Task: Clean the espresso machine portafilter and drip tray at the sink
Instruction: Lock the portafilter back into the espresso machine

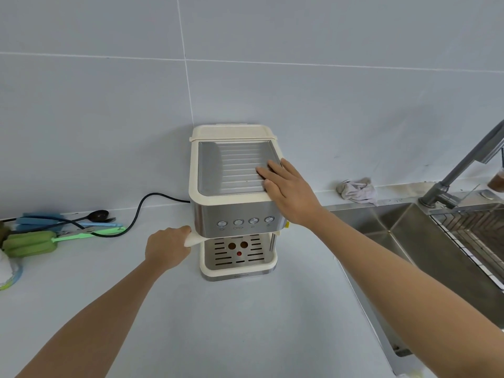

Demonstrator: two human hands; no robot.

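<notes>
A cream and steel espresso machine [218, 170] stands on the pale counter against the tiled wall. My right hand [286, 190] lies flat on its ribbed top plate at the right corner, fingers straight. My left hand [166, 248] grips the cream handle of the portafilter [194, 239], which sticks out to the left from under the button panel. The portafilter's basket is hidden under the machine head. The slotted steel drip tray [234, 261] sits in the machine's base, with a red float in its middle.
A steel sink [409, 241] with a grey faucet [461, 170] lies to the right, a crumpled rag [357, 190] behind it. The black power cord [141, 208] runs left. Green and blue brushes [41, 241] and a black spoon lie at the far left.
</notes>
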